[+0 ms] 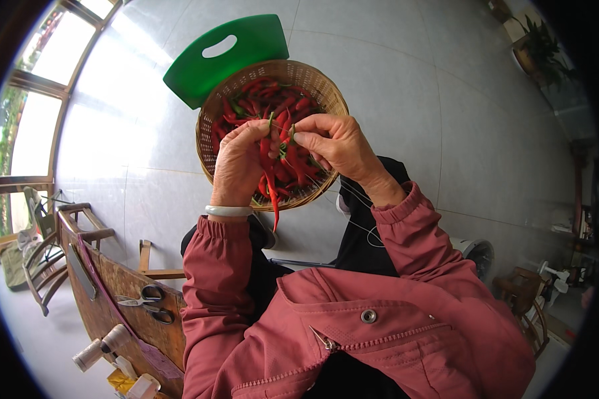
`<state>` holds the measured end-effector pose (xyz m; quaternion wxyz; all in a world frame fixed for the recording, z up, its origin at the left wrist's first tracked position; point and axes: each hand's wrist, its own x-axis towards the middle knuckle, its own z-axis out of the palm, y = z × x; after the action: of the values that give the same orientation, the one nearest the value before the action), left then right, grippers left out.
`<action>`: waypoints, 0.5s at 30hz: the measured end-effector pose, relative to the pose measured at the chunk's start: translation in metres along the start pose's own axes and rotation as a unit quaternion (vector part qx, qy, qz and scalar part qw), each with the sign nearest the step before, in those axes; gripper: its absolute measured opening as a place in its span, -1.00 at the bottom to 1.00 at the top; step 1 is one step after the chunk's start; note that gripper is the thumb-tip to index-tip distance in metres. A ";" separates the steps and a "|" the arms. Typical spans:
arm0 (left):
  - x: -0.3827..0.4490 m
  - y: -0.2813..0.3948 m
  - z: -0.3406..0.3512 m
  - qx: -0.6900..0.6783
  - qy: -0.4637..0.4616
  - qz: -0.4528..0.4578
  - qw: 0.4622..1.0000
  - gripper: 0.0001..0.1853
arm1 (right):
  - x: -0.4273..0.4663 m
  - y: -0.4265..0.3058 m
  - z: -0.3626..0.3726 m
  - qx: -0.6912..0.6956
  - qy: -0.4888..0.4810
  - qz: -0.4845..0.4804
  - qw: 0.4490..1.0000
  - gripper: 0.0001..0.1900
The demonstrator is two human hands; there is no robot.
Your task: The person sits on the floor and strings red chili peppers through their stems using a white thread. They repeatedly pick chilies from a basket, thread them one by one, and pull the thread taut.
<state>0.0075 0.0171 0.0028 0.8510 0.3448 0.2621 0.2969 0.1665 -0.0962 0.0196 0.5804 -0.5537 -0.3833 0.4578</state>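
Over the basket, my left hand (239, 159) holds a long red chili pepper (270, 192) by its green stem, between thumb and forefinger. The pepper hangs down past the near rim. My right hand (344, 147) is close beside it, thumb and forefinger pinched at the green stem of another red chili. A fine line, thread or needle, spans the short gap between the fingertips; which one I cannot tell. Pale thread (372, 234) trails in loops below my right hand, across the dark trousers. Beneath both hands stands a round wicker basket (329, 90) full of red chilies (259, 90).
A green plastic panel with a handle slot (254, 40) adjoins the basket's far side. To my left, a worn wooden bench (125, 274) carries black-handled scissors (152, 302), a flat blade (81, 272), thread spools (87, 355) and a purple strap (112, 304). A wooden chair (45, 279) stands beyond.
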 end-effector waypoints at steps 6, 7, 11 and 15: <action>0.004 -0.006 -0.005 -0.041 -0.030 -0.011 0.999 -0.88 | -0.001 -0.004 -0.001 -0.012 -0.002 0.008 1.000 -0.82; 0.004 -0.007 -0.006 -0.046 -0.036 -0.011 0.998 -0.87 | -0.001 -0.004 -0.001 -0.016 0.002 0.014 1.000 -0.83; 0.005 -0.008 -0.009 -0.055 -0.045 -0.019 0.997 -0.87 | -0.002 -0.005 -0.001 -0.021 0.002 0.016 1.000 -0.83; 0.004 -0.007 -0.009 -0.056 -0.046 -0.017 0.997 -0.89 | -0.003 -0.006 -0.002 -0.035 0.005 0.018 0.999 -0.84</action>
<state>0.0068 0.0191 -0.0091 0.8853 0.3052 0.2113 0.2799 0.1681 -0.0993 0.0258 0.5541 -0.5831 -0.3858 0.4518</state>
